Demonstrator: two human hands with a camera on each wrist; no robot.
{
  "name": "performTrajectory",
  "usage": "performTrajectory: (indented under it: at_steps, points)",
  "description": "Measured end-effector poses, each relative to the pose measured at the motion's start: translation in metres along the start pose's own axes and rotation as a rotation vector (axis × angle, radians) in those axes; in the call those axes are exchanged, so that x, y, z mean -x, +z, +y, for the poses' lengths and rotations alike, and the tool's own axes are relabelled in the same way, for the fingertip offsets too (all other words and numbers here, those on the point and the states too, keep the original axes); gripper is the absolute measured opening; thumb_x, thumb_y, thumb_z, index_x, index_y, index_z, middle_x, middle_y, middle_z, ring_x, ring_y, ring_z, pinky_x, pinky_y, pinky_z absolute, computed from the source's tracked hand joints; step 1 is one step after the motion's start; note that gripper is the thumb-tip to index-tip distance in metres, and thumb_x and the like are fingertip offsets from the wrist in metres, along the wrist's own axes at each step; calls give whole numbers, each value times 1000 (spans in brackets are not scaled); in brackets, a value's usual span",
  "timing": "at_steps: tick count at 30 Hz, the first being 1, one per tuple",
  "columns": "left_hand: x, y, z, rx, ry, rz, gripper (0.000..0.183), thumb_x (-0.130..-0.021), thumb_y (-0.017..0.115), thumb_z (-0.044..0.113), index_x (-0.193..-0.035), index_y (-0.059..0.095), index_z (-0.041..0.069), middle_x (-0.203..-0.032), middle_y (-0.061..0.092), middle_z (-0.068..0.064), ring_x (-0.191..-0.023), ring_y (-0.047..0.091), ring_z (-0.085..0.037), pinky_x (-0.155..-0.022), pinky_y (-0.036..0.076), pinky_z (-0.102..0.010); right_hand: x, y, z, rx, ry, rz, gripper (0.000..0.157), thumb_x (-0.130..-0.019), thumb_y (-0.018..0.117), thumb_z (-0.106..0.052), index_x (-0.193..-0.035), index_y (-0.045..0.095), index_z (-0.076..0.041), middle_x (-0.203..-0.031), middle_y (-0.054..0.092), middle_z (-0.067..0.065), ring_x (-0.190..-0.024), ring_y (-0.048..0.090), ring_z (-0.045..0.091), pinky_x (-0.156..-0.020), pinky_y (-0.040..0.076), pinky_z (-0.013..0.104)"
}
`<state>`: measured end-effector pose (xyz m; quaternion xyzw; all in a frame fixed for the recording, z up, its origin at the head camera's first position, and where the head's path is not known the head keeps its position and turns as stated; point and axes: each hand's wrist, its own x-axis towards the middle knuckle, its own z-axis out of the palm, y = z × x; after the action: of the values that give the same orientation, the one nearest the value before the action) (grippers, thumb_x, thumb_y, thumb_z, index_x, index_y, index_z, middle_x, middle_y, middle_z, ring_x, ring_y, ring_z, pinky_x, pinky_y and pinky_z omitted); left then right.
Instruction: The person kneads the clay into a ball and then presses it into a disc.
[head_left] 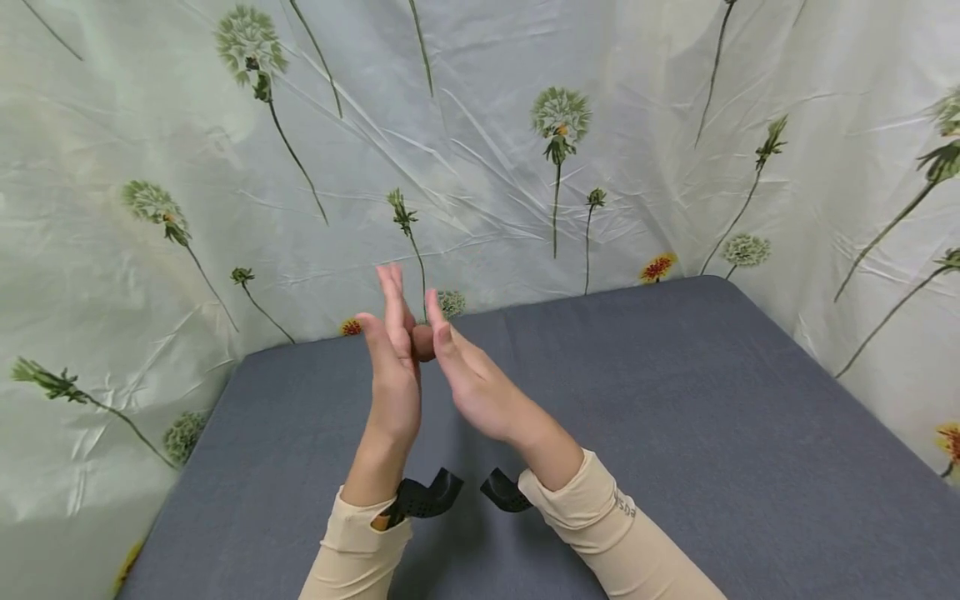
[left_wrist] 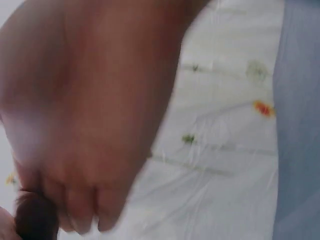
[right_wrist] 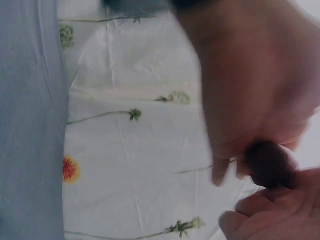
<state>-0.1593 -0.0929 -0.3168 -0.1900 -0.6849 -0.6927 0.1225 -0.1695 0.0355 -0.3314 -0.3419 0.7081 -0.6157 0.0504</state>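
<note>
A small brown ball, its material not clear, sits between the two palms above the table. My left hand stands upright with straight fingers, its palm against the ball. From the right, my right hand leans in with fingers extended, pressing the ball's other side. In the left wrist view the ball looks dark beside the finger bases, at the lower left edge. The right wrist view has the dark ball between both hands, with some blur.
A grey cloth-covered table lies beneath the hands. Behind and beside it hangs a pale curtain printed with dandelions. Black wrist mounts jut inward from both cream sleeves.
</note>
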Motion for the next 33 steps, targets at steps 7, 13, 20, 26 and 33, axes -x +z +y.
performTrajectory:
  at_steps: [7, 13, 20, 26, 33]
  points:
    - [-7, -14, -15, -9, -38, -12, 79, -98, 4, 87, -168, -8, 51, -177, -2, 28, -164, 13, 0, -136, 3, -52, 4, 5, -9, 75, -58, 4, 96, -103, 7, -78, -173, 4, -13, -180, -6, -11, -166, -8, 4, -137, 2, 43]
    - [0, 14, -22, -92, -28, -181, 96, -93, 0, 90, -170, -15, 35, -180, -10, 16, -168, -4, -12, -135, -1, -58, 4, -16, -7, 8, -139, 202, 99, -101, 10, -81, -173, 4, -13, -181, 16, 2, -166, 18, 10, -137, 13, 45]
    - [15, 34, -7, -135, -5, -248, 100, -92, -2, 90, -171, -13, 29, -178, -18, 18, -165, -20, -8, -135, -7, -59, -1, -30, 8, -95, -61, 213, 107, -97, 10, -86, -173, -1, -12, -120, 75, 19, -114, 72, 19, -109, 50, 35]
    - [7, 11, 5, -112, 40, -93, 94, -93, 2, 93, -170, -8, 41, -178, -8, 26, -166, -11, -3, -133, -7, -62, -2, -5, 6, -35, -10, 74, 101, -99, 9, -83, -172, -8, -14, -182, -5, -5, -167, -6, 11, -137, 1, 50]
    - [-4, -19, -2, -31, -20, 26, 80, -100, 2, 85, -169, -4, 47, -176, 0, 32, -159, 33, -9, -136, 2, -51, 4, 12, -7, 63, -7, -32, 88, -107, 11, -75, -172, -1, -17, -179, -8, -13, -165, -8, 4, -137, 4, 44]
